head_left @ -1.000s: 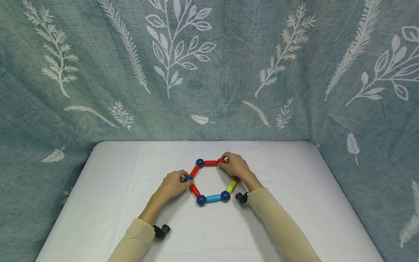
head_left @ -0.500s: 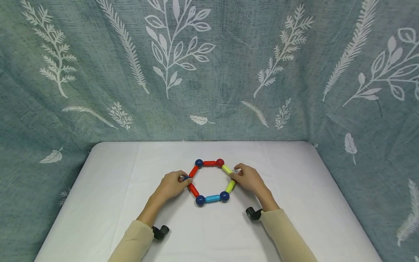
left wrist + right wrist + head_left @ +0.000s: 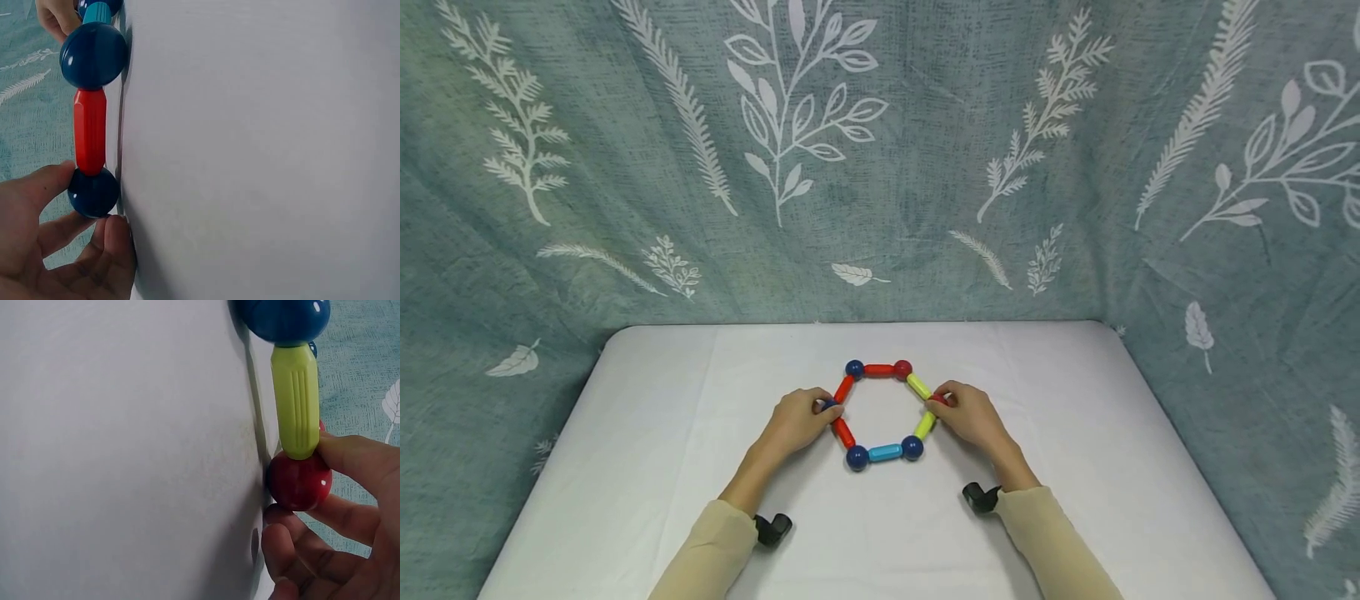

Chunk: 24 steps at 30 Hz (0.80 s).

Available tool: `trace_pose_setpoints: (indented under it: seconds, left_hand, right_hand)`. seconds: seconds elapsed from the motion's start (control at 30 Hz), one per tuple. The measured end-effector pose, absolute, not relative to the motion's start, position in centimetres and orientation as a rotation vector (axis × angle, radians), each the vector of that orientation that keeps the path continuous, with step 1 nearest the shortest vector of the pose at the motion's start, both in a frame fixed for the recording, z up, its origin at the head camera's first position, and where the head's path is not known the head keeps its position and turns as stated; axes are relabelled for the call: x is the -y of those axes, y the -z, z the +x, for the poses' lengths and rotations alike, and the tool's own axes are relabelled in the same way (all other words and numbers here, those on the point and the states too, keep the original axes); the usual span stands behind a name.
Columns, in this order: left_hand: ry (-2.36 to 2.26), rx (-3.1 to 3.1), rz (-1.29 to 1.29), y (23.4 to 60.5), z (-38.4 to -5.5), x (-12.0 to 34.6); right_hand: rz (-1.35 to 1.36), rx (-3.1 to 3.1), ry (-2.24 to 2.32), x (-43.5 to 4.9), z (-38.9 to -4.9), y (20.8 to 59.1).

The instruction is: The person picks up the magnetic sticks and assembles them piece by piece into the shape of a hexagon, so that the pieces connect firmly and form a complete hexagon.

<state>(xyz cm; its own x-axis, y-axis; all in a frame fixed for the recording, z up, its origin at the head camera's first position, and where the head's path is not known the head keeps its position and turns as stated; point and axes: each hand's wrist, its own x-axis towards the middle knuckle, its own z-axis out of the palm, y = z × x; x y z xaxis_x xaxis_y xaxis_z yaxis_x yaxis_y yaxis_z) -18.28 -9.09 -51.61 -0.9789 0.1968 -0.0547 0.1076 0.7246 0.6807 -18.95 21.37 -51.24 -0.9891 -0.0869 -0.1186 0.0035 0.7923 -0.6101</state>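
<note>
A closed ring of magnetic balls and rods stands out in the middle of the head view. At its left corner, my left hand (image 3: 797, 421) pinches a dark blue ball (image 3: 94, 192) between thumb and fingers. My right hand (image 3: 973, 414) grips the red ball (image 3: 300, 481) at the right corner the same way. Two red rods (image 3: 90, 131) meet at the left ball, and two yellow-green rods (image 3: 295, 400) at the right one. A red rod (image 3: 878, 371) joins a blue ball (image 3: 854, 369) and a red ball (image 3: 902, 369) at the far side; a light blue rod (image 3: 885, 452) links two blue balls nearest me.
A white cloth-covered table (image 3: 625, 467) with rounded far corners lies beneath the ring. Behind it hangs a green curtain (image 3: 925, 167) with white leaf prints. Small black cameras (image 3: 772, 530) are strapped at both wrists.
My right hand has left the red ball at the far right, come down along the yellow-green rod, and now grips the red ball at the right corner. The left hand keeps its hold.
</note>
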Motion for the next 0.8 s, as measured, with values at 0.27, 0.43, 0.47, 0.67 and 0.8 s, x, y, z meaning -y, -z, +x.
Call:
trace_pose_setpoints:
  seconds: [0.27,0.43,0.47,0.67,0.8]
  left_hand:
    - [-1.119,-2.782,0.190,51.6,-18.3,8.9]
    - [-1.121,-2.774,0.182,51.8,-18.3,8.9]
    - [-1.118,-2.773,0.177,51.8,-18.3,8.8]
    - [-1.107,-2.775,0.167,52.0,-18.2,8.8]
    - [-1.122,-2.770,0.173,52.0,-18.2,8.8]
  right_hand:
    - [-0.081,-2.847,0.964,-21.4,-19.0,51.3]
    - [-0.089,-2.853,0.981,-21.2,-18.7,51.4]
    - [-0.075,-2.851,0.985,-21.1,-18.6,51.4]
    - [0.014,-2.844,0.914,-20.3,-18.0,51.7]
    - [0.021,-2.825,0.941,-20.0,-17.7,51.9]
